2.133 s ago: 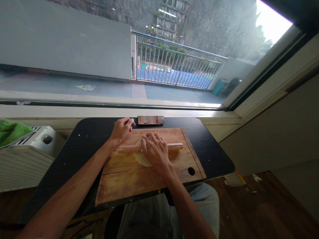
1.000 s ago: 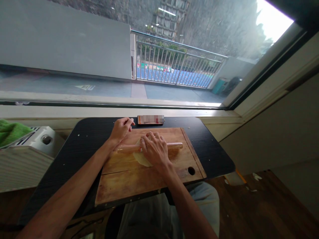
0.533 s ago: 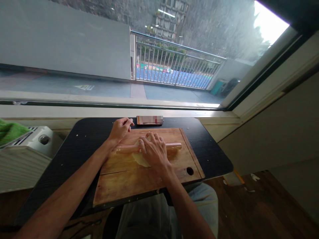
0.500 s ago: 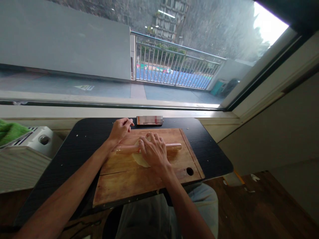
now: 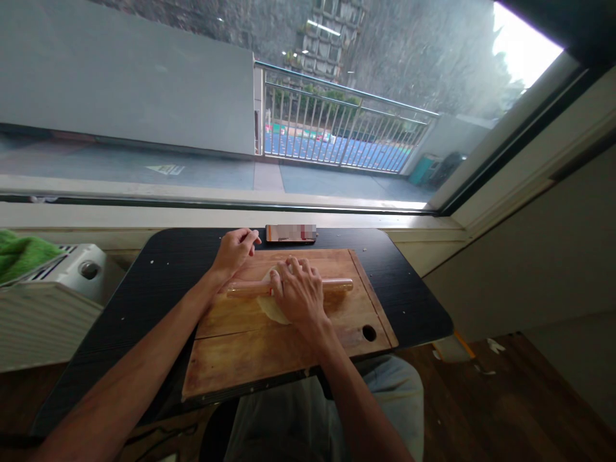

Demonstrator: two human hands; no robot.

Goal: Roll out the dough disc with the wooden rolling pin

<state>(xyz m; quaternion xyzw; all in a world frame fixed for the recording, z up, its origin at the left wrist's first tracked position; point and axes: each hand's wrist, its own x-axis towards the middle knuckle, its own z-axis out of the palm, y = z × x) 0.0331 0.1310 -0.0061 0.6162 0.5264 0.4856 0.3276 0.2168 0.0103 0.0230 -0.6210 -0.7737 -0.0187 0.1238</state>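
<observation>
A wooden cutting board point(image 5: 269, 350) lies on a black table point(image 5: 158, 276). A thin wooden rolling pin point(image 5: 337, 284) lies across a flat pale piece of dough point(image 5: 269, 309) on the board. My right hand point(image 5: 298, 292) rests palm down on the pin's middle, fingers stretched over it. My left hand point(image 5: 233, 249) sits at the board's far left corner with its fingers curled in; what they pinch, if anything, is hidden.
A small flat box point(image 5: 291, 233) lies at the table's far edge under the window. A white appliance point(image 5: 52, 289) with a green cloth point(image 5: 19, 253) stands to the left. The board has a round hole point(image 5: 369, 332) near its right corner. Wooden floor lies to the right.
My right hand and the pin have shifted only slightly over the dough. The left hand has stayed in place.
</observation>
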